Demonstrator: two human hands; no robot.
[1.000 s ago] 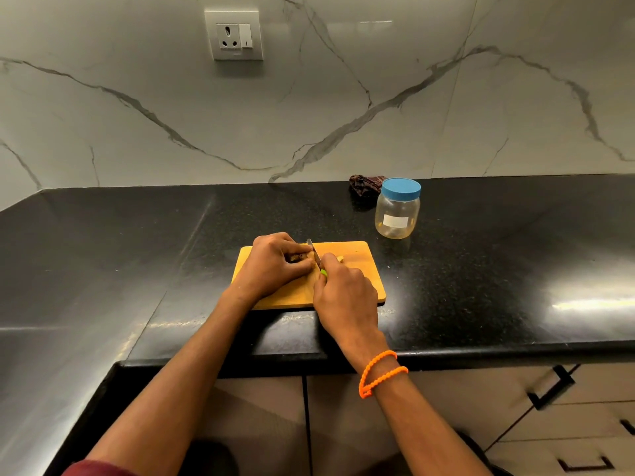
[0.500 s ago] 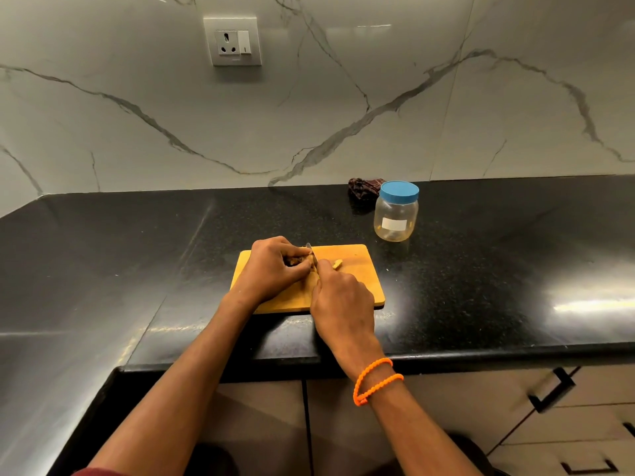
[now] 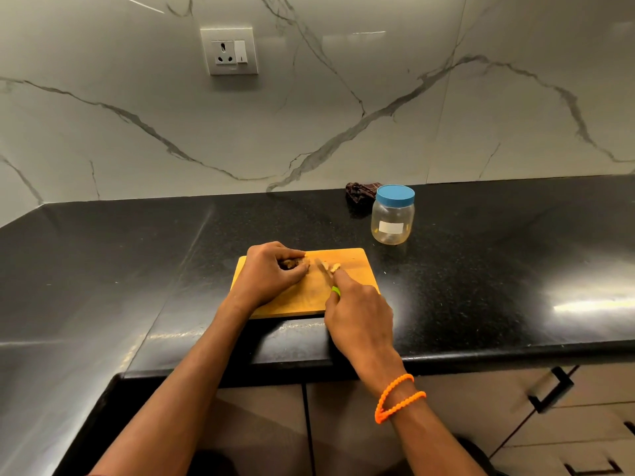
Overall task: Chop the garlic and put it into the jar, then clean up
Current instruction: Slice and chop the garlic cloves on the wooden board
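A wooden cutting board [image 3: 354,269] lies on the black counter near its front edge. My left hand [image 3: 271,273] curls over a brownish clump of garlic [image 3: 292,263] at the board's left side. My right hand [image 3: 357,314] grips a knife [image 3: 324,271] with a green handle, blade flat on the board beside a small pale cut piece of garlic [image 3: 335,267]. A clear plastic jar [image 3: 391,216] with its blue lid on stands behind the board to the right.
A dark crumpled cloth [image 3: 359,194] lies behind the jar against the marble wall. A wall socket [image 3: 229,51] sits above. The black counter [image 3: 481,269] runs left and right; cabinet drawers with black handles [image 3: 553,389] are below.
My right hand has drawn the knife back and to the right, away from my left hand. A gap now shows between the hands, with a cut piece lying by the blade.
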